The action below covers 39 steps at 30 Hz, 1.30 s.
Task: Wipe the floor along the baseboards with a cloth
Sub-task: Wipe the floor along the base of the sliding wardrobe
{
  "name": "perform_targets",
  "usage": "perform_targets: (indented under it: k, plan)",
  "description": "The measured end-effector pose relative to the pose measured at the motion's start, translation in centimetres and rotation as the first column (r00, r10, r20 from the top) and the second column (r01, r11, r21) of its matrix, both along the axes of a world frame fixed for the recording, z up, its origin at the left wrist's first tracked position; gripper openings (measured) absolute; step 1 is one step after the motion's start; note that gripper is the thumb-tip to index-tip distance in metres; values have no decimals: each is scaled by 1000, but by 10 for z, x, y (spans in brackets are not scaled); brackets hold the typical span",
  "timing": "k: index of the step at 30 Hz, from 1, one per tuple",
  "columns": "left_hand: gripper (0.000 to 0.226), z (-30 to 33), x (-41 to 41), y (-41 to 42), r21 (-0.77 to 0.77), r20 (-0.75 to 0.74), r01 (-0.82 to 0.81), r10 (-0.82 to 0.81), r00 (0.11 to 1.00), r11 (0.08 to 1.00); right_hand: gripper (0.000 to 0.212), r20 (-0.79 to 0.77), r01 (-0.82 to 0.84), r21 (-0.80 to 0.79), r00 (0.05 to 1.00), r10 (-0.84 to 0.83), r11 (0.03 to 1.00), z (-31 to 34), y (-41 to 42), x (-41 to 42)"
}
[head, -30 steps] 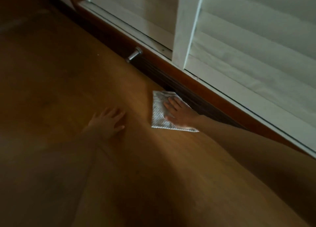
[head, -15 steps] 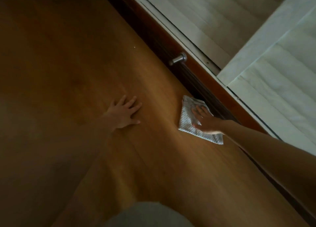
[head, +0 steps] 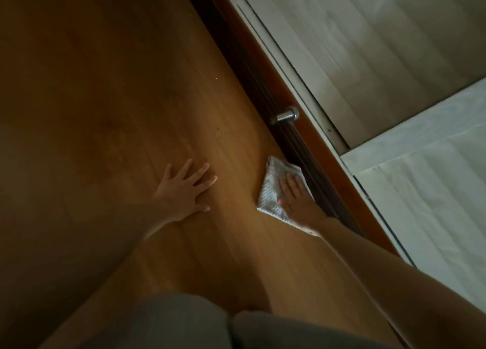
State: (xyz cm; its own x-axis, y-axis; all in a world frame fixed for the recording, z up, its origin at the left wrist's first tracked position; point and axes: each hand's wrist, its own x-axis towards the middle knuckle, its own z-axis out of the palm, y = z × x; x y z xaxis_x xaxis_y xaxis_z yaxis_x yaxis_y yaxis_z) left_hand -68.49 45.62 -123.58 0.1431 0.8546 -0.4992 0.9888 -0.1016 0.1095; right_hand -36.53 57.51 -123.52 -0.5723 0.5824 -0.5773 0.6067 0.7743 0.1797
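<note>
White dotted cloth (head: 271, 188) lies flat on wooden floor (head: 157, 99) beside baseboard (head: 265, 96).

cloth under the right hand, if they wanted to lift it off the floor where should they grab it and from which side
Probably the bare corner of the cloth that points toward the metal doorstop, pinched from the open floor side. The cloth lies flat, the right hand presses on its middle, and the baseboard blocks the other edge.

The right hand (head: 295, 200) covers the middle of the cloth (head: 271, 191), and the cloth's near corner is hidden under the wrist. The baseboard (head: 263, 67) runs out of the picture at the top and at the bottom right. Both forearms are cut off by the lower edges. The white shutters (head: 394, 59) are blurred, and the floor (head: 105, 86) at the left is too dark to read.
</note>
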Motion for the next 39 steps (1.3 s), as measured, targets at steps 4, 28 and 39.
perform_targets:
  k: [4, 28, 39]
  plan:
    - [77, -6, -3, 1, 28, -20, 16, -15, 1000, 999, 81, -123, -68, 95, 989, 80, 993, -12, 57, -67]
    - [67, 0, -39, 29, 201, -11, -124, 129, 992, 972, 61, -460, 275, 31, 857, -230, 961, -28, 181, -270]
    - [72, 12, -162, 153, 53, -172, 127, -116, 978, 991, 63, -507, 491, 82, 770, -388, 867, -19, 104, -210]
